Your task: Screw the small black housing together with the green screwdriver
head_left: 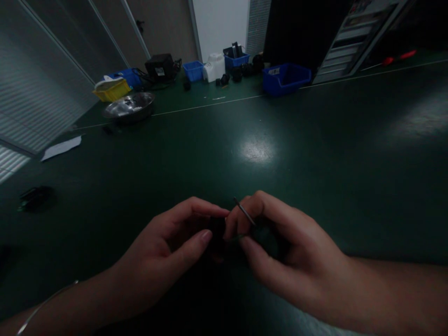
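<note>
Both of my hands meet low in the middle of the picture, over a dark green table [266,140]. My left hand [164,247] pinches a small dark part [217,228] between thumb and forefinger. My right hand [283,247] is closed round a thin metal rod [244,212] like a small tool, which sticks up and to the left from my fingers. Its lower end points at the dark part. The light is dim, so the dark part's shape is hard to make out. A thin bracelet [45,303] shows on my left wrist.
At the table's far edge stand a metal bowl [129,107], a yellow bin [112,90], several blue bins [286,78], a black box [159,67] and a white device [214,66]. White paper [61,148] and a dark object [35,198] lie at the left. A grey rack [353,37] stands far right.
</note>
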`<state>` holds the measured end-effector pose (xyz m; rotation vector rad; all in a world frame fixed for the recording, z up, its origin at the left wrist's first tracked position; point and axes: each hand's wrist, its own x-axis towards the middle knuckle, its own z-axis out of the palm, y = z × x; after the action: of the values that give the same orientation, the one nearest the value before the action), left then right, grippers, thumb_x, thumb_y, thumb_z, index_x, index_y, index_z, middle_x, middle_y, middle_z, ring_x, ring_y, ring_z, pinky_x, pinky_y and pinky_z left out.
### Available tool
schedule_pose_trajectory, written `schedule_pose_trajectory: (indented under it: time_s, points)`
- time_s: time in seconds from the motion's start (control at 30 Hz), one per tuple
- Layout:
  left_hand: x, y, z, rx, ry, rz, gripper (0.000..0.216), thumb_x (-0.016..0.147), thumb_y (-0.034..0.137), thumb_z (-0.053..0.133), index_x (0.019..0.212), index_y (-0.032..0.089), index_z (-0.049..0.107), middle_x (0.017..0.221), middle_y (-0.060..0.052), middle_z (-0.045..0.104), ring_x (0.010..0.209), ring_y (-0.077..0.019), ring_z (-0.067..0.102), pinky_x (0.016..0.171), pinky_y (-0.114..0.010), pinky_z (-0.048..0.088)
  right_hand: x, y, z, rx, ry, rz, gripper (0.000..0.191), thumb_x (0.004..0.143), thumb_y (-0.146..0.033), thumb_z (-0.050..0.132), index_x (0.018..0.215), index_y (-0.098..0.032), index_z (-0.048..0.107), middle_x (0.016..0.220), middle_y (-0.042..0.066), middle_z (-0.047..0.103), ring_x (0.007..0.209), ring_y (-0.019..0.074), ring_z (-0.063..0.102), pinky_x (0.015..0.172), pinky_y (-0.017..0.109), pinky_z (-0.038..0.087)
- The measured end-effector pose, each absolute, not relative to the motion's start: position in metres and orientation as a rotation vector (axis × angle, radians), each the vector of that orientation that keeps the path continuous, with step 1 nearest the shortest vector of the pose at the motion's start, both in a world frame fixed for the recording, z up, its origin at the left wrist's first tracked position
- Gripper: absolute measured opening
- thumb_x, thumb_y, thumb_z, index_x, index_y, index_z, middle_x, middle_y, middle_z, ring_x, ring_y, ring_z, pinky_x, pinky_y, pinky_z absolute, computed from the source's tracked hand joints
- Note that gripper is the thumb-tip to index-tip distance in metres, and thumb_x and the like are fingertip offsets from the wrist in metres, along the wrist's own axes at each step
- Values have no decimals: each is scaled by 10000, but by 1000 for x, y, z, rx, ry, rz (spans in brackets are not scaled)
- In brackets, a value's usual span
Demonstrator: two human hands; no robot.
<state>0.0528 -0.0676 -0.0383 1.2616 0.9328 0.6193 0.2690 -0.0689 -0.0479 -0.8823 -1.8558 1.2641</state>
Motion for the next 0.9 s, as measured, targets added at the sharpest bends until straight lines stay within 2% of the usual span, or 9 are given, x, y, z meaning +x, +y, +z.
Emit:
schedule_pose_trajectory:
  time_s: [0.33,0.77,0.9]
  points:
    - [52,-69,-37,1230,979,610,237,971,148,569,1129,292,670,1026,12,706,871,-136,668,796,-217,550,263,-61,-43,-922,-1886,1197,90,866,-188,665,946,-221,641,762,-3,693,683,157,655,594,238,531]
    - [54,-68,-38,1206,968,622,233,970,139,568,1119,284,676,995,16,704,852,-132,662,787,-214,544,273,-66,-49,-849,-1871,1230,200,882,-17,570,965,-195,609,887,-36,630,807,93,607,732,181,478]
    - [53,-69,-38,1208,969,632,239,970,137,569,1113,294,678,1001,21,702,852,-126,664,791,-208,542,273,-67,-52,-848,-1851,1290,191,884,-22,569,947,-200,601,865,-39,622,782,99,603,706,200,480]
